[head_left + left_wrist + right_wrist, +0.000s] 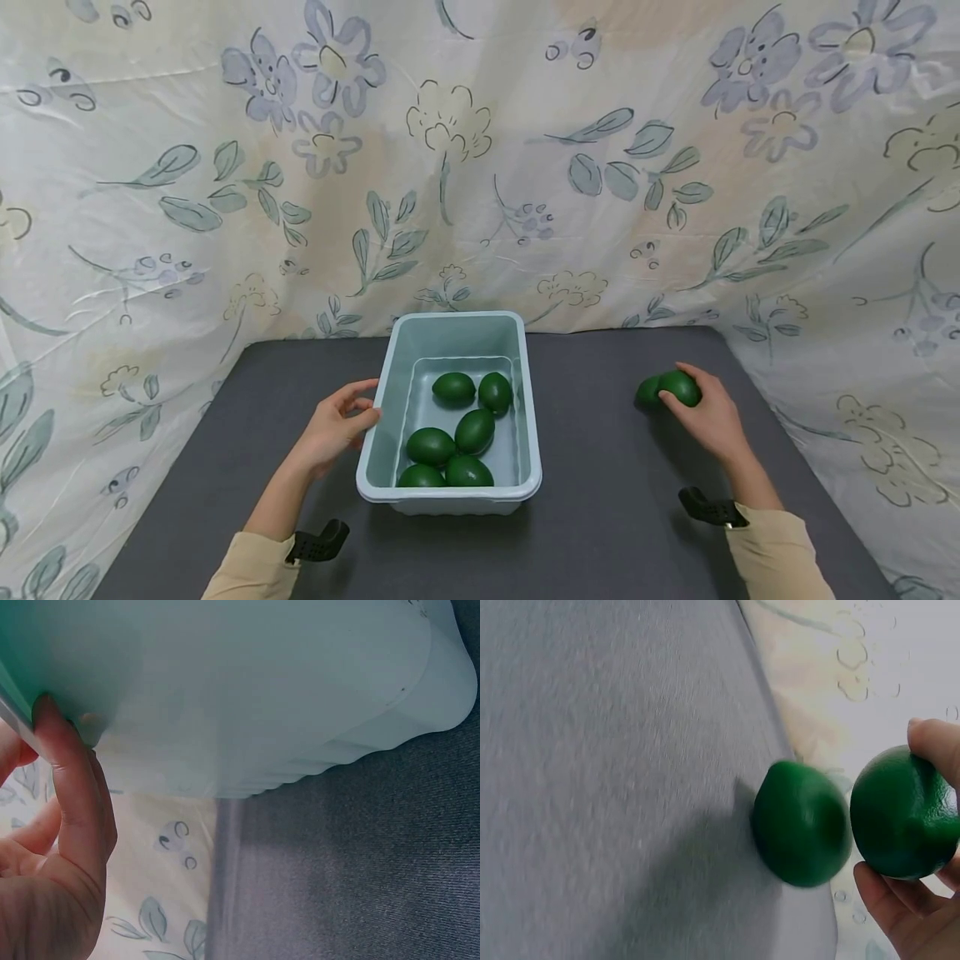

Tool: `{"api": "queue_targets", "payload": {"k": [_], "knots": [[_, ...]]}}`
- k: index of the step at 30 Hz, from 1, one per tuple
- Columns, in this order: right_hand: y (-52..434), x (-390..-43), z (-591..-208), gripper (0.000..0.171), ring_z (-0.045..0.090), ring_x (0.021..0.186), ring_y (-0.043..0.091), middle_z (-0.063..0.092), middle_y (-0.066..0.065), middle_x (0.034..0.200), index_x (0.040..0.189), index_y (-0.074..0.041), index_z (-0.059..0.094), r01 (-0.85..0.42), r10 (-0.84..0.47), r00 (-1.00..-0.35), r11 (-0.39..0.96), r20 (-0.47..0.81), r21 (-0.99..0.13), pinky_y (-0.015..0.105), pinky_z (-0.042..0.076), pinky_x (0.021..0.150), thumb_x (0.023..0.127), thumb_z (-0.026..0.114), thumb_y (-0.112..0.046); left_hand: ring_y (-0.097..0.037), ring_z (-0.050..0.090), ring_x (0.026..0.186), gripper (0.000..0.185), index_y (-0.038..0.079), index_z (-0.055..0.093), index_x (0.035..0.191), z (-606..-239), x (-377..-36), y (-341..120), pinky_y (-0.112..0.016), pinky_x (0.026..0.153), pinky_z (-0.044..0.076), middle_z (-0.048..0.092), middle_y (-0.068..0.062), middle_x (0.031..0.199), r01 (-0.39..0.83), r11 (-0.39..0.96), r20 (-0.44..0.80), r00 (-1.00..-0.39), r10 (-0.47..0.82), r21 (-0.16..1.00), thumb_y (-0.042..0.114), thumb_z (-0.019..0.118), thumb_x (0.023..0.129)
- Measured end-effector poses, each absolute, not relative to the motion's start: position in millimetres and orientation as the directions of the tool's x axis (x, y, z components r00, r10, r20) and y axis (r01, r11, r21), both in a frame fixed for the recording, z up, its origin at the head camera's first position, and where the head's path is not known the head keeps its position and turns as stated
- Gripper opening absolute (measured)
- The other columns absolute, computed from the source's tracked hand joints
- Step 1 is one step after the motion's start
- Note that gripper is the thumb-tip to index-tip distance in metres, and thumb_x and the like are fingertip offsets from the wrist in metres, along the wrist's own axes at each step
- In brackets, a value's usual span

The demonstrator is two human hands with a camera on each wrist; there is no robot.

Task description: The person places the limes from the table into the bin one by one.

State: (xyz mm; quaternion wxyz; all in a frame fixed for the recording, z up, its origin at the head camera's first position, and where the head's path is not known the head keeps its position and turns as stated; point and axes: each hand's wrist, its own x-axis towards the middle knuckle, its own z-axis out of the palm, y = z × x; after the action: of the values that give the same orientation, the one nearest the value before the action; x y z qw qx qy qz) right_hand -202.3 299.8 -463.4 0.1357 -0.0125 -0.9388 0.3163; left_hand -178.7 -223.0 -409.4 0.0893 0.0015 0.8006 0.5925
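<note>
A light blue-green plastic bin [457,333] stands mid-table, with several dark green limes [453,389] lying in it. At its left side, my left hand [339,425] holds the rim; in the left wrist view, fingers [71,772] touch the outer wall just under the edge. Over on the right, my right hand [708,412] grips one glossy lime [900,814] between thumb and fingers. A second lime [799,825] with a pointed end lies on the table right beside the held one. The held lime partly covers it in the head view.
The dark grey table [592,467] carries everything. A floral cloth [480,167] hangs behind the table and along its sides. Dark bands with black devices [318,542] sit on both wrists, over beige sleeves [251,571].
</note>
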Motion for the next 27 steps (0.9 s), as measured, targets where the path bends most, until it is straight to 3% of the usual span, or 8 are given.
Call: {"api": "queue_targets", "payload": {"k": [27], "knots": [[245,-226,-435,0.061,0.047,0.104,0.039,0.040,0.024,0.132,0.138,-0.008,0.039,-0.192,-0.016,-0.962,0.752,0.274,-0.631,0.053,0.043,0.075,0.088,0.062,-0.033,-0.022,0.059,0.083,0.050,0.011,0.043,0.135,-410,-178,-223,-0.042,0.064,0.053,0.055,-0.019,0.103,-0.102,0.302,-0.139,-0.985,0.101,0.948,0.014,0.061,0.088]]}}
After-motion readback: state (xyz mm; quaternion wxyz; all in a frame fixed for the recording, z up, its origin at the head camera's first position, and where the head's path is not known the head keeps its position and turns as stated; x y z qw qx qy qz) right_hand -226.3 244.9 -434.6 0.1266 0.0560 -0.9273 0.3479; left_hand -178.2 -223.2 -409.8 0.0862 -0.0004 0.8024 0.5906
